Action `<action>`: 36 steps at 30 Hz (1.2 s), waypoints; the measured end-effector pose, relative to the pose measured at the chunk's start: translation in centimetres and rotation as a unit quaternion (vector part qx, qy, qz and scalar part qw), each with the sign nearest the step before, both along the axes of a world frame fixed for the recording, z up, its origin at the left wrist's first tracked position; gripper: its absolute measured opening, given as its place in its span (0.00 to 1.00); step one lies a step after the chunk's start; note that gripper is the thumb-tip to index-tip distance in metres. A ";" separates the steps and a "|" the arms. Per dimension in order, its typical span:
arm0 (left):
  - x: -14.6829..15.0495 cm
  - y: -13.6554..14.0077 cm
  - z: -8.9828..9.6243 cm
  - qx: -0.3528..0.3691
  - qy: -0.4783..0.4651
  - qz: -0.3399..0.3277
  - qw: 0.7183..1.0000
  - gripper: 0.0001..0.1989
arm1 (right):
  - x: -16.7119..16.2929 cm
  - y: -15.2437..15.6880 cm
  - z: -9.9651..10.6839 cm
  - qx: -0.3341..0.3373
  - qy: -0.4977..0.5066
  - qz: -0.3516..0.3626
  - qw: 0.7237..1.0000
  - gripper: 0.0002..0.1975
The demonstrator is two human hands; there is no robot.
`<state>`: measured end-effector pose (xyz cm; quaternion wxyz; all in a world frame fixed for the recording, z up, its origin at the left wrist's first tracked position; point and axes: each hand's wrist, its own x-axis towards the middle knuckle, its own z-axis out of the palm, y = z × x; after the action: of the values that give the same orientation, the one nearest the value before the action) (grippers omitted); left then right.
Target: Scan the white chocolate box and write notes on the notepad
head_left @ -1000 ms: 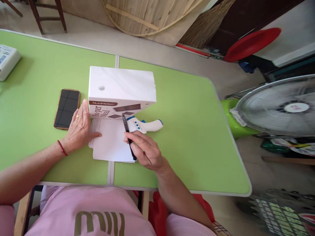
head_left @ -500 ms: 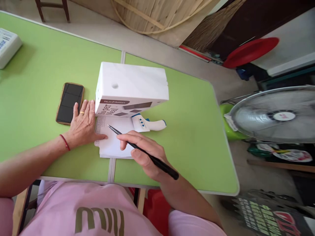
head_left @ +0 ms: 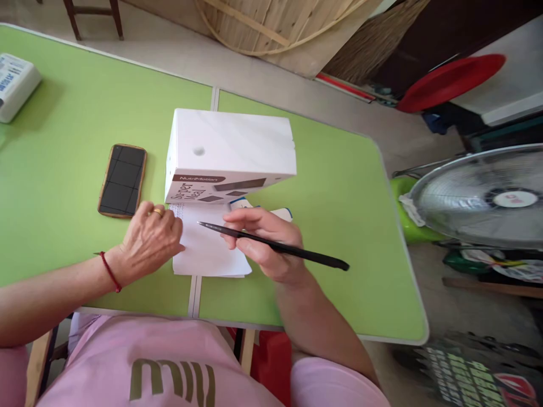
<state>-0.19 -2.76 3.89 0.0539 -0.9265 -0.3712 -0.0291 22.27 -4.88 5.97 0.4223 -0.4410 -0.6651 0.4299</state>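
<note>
My right hand (head_left: 271, 243) grips a black pen (head_left: 297, 252), its tip pointing left above the white paper of a notebook (head_left: 203, 254). My left hand (head_left: 153, 234) is curled over the notebook's left edge, with its fingertips hidden beneath it, so I cannot make out what they hold, if anything. Directly behind the notebook stands a white box (head_left: 233, 141) with "NutriMotion" and "Super Meal" printed on its near side. A white and blue handheld thermometer (head_left: 282, 214) lies by the box, partly covered by my right hand. Left of the box rests a phone (head_left: 123, 181) in a brown-edged case.
The green folding table (head_left: 339, 226) has a seam down its middle. At its far left sits a white box-like item (head_left: 17, 87) with blue print. A fan (head_left: 500, 198) stands beyond the right edge, and a wooden stool (head_left: 95, 14) is behind the table.
My left hand has gone from lying flat to curled, moving away from the phone and box. My right hand has shifted right with the pen, which now lies nearer to level.
</note>
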 end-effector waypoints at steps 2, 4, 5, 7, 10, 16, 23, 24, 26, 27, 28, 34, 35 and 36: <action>0.3 -0.6 -0.9 -0.026 -0.051 -0.104 0.993 0.06 | -0.5 -0.1 -0.7 -0.023 0.041 0.021 0.999 0.12; 0.6 -1.2 -2.5 -0.078 -0.094 -0.206 0.971 0.15 | -1.2 0.0 -1.3 -0.034 0.052 0.032 0.998 0.12; 0.7 -1.4 -3.2 -0.108 -0.105 -0.245 0.958 0.20 | -1.6 0.1 -1.7 -0.044 0.049 0.023 0.998 0.11; 0.8 -1.9 -4.3 -0.162 -0.100 -0.272 0.943 0.28 | -2.5 0.3 -2.7 -0.066 0.042 -0.013 0.997 0.09; 0.7 -2.2 -4.8 -0.211 -0.079 -0.267 0.937 0.38 | -3.9 0.4 -4.7 -0.081 0.017 -0.066 0.994 0.04; 0.6 -2.1 -4.0 -0.245 -0.045 -0.254 0.935 0.39 | -5.1 0.5 -6.7 -0.030 -0.025 -0.107 0.993 0.03; 0.7 -2.3 -4.2 -0.241 -0.061 -0.238 0.939 0.40 | -5.2 0.5 -6.5 0.012 -0.050 -0.104 0.993 0.05; 0.7 -2.3 -4.3 -0.238 -0.065 -0.235 0.940 0.40 | -5.2 0.5 -6.5 0.015 -0.050 -0.101 0.994 0.05; 0.7 -2.4 -4.4 -0.236 -0.070 -0.238 0.939 0.40 | -5.2 0.5 -6.5 0.015 -0.050 -0.094 0.994 0.05; 0.7 -2.3 -4.4 -0.236 -0.071 -0.242 0.938 0.40 | -5.2 0.5 -6.5 0.013 -0.050 -0.092 0.994 0.05; 0.7 -2.3 -4.4 -0.236 -0.073 -0.245 0.938 0.40 | -5.2 0.5 -6.5 0.010 -0.052 -0.089 0.995 0.05; 0.7 -2.0 -4.1 -0.243 -0.068 -0.250 0.935 0.39 | -5.2 0.6 -6.4 0.007 -0.058 -0.092 0.994 0.05; 0.7 -2.0 -4.1 -0.245 -0.068 -0.251 0.934 0.39 | -5.2 0.6 -6.4 0.009 -0.060 -0.092 0.994 0.05; 0.8 -2.0 -4.0 -0.247 -0.067 -0.251 0.933 0.39 | -5.2 0.6 -6.4 0.009 -0.063 -0.092 0.994 0.05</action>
<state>0.58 -4.77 -0.14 -0.2108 -0.9695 -0.1246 -0.0115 17.04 -4.31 -0.43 0.4209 -0.5225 -0.6513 0.3545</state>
